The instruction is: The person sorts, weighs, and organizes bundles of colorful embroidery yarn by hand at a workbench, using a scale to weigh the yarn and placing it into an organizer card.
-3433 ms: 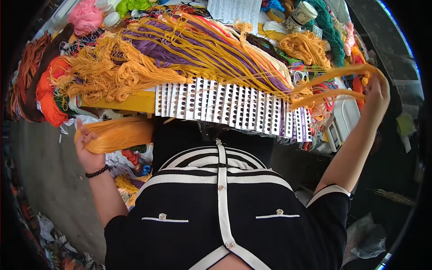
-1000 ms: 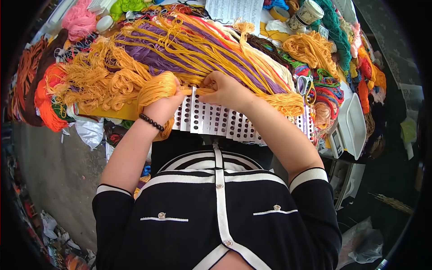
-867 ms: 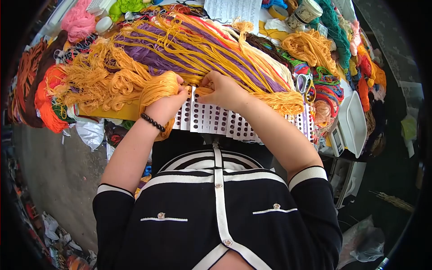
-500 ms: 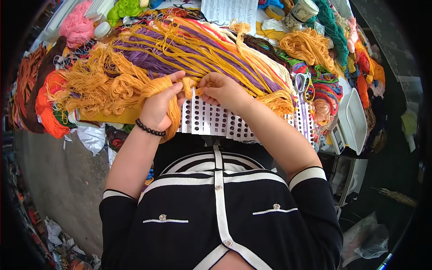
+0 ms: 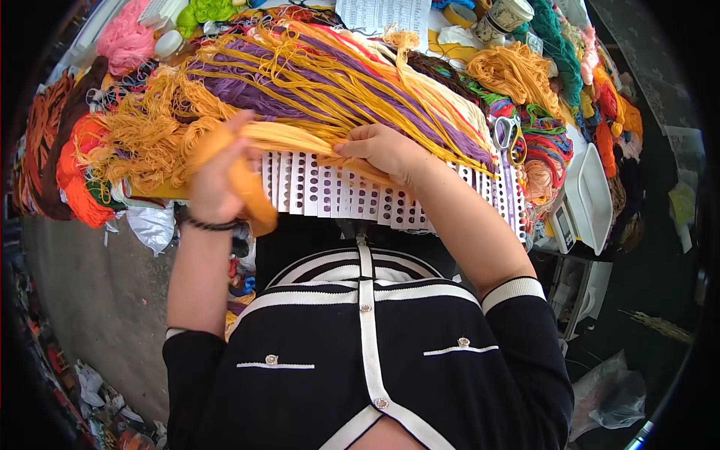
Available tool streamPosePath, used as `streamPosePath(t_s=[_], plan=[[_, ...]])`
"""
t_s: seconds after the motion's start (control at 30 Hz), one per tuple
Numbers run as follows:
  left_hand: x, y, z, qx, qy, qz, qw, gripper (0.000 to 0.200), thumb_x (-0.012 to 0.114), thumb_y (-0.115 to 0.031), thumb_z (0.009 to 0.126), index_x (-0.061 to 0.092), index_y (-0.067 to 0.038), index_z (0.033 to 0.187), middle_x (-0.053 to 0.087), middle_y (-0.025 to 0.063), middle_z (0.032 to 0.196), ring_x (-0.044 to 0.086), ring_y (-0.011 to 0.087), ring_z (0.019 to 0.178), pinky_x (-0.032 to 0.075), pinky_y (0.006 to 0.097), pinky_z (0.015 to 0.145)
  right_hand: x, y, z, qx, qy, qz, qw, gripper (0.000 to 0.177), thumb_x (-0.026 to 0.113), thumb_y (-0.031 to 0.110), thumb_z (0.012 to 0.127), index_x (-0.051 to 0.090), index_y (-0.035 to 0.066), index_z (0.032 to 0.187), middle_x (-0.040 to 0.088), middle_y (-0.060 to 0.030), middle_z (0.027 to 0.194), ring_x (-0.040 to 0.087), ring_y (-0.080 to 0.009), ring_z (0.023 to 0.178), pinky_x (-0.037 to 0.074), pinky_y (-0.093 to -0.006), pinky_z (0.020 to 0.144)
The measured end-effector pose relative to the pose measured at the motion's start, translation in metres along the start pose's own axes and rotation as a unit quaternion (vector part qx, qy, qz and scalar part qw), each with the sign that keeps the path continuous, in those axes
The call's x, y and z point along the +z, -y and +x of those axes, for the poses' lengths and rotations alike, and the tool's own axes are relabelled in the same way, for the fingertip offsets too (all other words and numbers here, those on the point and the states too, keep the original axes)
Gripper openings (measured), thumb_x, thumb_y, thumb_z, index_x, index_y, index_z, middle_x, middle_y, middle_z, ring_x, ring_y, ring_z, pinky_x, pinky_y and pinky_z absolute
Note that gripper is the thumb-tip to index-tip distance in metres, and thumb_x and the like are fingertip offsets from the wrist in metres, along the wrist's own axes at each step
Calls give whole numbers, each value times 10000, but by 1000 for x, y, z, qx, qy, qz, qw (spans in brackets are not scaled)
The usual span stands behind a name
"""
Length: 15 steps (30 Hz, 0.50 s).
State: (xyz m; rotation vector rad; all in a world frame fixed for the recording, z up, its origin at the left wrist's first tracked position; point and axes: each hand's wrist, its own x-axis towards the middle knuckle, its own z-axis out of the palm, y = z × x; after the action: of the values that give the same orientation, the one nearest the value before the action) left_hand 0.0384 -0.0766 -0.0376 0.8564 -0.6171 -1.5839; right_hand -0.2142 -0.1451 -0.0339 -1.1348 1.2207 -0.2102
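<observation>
A skein of light orange thread stretches between my two hands above a row of white cards with punched holes. My left hand, blurred by motion and wearing a dark bead bracelet, has the skein looped around it, with a loop hanging below the palm. My right hand pinches the skein's other end between thumb and fingers. Beyond the hands, mustard-yellow strands lie across purple thread. Loose orange thread is heaped to the left of my left hand.
Scissors lie right of the cards, near a white scale tray. A printed sheet and a patterned cup are at the back. Pink, red-orange and teal thread surround the work.
My left hand has swung left, drawing the skein out straight between the hands. My right hand stays nearly in place. The orange end that lay under my right forearm has pulled in.
</observation>
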Motion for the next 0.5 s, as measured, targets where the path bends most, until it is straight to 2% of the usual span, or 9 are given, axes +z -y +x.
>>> streamPosePath(t_s=[0.07, 0.13, 0.17, 0.23, 0.3, 0.37, 0.4, 0.43, 0.5], plan=[[-35, -37, -16, 83, 22, -104, 991, 408, 546, -77, 862, 451, -7, 1253, 596, 42, 917, 569, 106, 773, 482, 245, 684, -1, -7, 6, 15, 14, 7, 1000, 184, 642, 263, 825, 642, 79, 829, 590, -1, 751, 466, -68, 610, 395, -240, 589], [-78, -60, -28, 184, -198, -89, 959, 484, 521, -85, 882, 358, -41, 1336, 566, 97, 1103, 579, 150, 885, 487, 244, 717, 2, -8, 8, -7, -7, -26, 1000, 172, 629, 240, 838, 653, 77, 887, 588, 13, 749, 461, -67, 607, 392, -241, 590], [-65, -58, -27, 183, -195, -87, 960, 484, 521, -85, 882, 358, -41, 1336, 566, 97, 1103, 579, 150, 885, 487, 244, 717, 3, -7, 6, -8, -10, -24, 1000, 172, 629, 240, 838, 653, 77, 887, 588, 13, 749, 461, -67, 607, 392, -241, 590], [-24, -46, -23, 319, -338, 32, 885, 463, 521, -95, 877, 385, -21, 1314, 536, 69, 1152, 574, 157, 895, 477, 227, 687, 6, -1, 1, -73, -13, 30, 997, 173, 616, 203, 845, 654, 79, 960, 600, 16, 754, 470, -65, 595, 398, -213, 578], [-9, -13, -17, 250, -167, 155, 941, 450, 518, -134, 886, 402, -43, 1311, 464, 73, 1281, 582, 141, 917, 460, 196, 640, 8, 9, -2, -53, 26, 95, 994, 177, 610, 188, 846, 653, 78, 978, 606, 14, 758, 475, -61, 593, 406, -203, 581], [16, 14, -6, 68, -18, 251, 966, 438, 495, -210, 914, 410, -30, 1304, 558, 67, 1169, 571, 86, 673, 427, 180, 536, 11, 16, -3, -29, 79, 138, 987, 162, 591, 143, 842, 674, 74, 963, 633, 5, 759, 537, -60, 614, 444, -204, 594], [24, 25, 2, 17, 43, 349, 936, 425, 473, -253, 931, 425, -45, 1298, 595, 60, 1057, 546, 80, 654, 430, 185, 563, 11, 18, -1, -30, 80, 134, 987, 162, 591, 143, 842, 674, 74, 963, 633, 5, 759, 537, -60, 614, 444, -204, 594], [35, 30, 7, -70, 66, 437, 894, 413, 459, -275, 940, 439, -64, 1294, 582, 48, 1007, 520, 67, 662, 430, 198, 590, 12, 18, 1, -68, 77, 50, 993, 157, 591, 138, 836, 684, 72, 945, 640, 0, 748, 559, -69, 620, 448, -213, 580], [39, 32, 12, -67, 58, 430, 898, 418, 456, -276, 941, 434, -60, 1298, 579, 42, 987, 513, 63, 675, 432, 205, 601, 14, 14, 6, -190, 10, -204, 960, 163, 599, 115, 798, 695, 69, 922, 644, -45, 698, 603, -133, 618, 459, -257, 555]])
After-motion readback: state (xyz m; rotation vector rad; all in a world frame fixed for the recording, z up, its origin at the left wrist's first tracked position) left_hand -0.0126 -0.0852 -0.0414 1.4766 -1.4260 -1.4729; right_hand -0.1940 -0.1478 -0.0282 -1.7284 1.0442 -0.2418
